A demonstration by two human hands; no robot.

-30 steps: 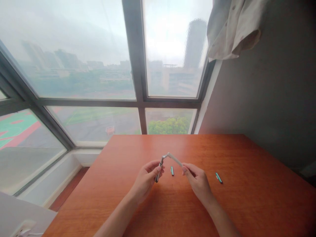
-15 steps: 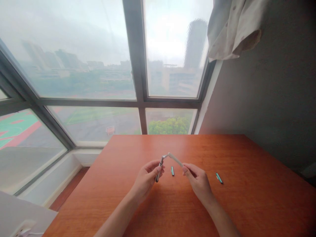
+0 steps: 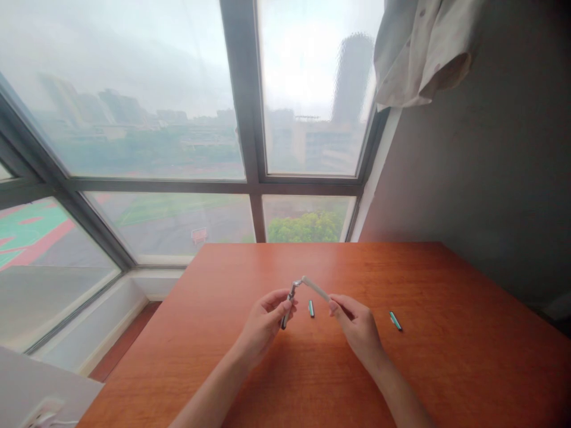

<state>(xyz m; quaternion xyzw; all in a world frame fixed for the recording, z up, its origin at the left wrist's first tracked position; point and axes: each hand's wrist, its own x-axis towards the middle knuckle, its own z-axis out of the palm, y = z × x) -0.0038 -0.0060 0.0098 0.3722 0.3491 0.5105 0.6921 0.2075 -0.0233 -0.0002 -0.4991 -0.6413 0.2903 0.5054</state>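
My left hand [image 3: 264, 324] is closed in a pinch on a thin dark metal tool [image 3: 289, 302] that slants up to the right. My right hand [image 3: 357, 328] pinches a slim white stick [image 3: 316, 288] that slants up to the left. The tips of the two pieces meet above the wooden table [image 3: 446, 356]. On the table between my hands lies a small teal cylinder [image 3: 311, 308]. Just right of my right hand rests a second teal cylinder [image 3: 395, 321].
The table stands against a large window [image 3: 178, 148] at the back and a grey wall [image 3: 491, 166] on the right. A pale cloth [image 3: 414, 53] hangs at the upper right. A white object [image 3: 40, 410] shows at the lower left corner.
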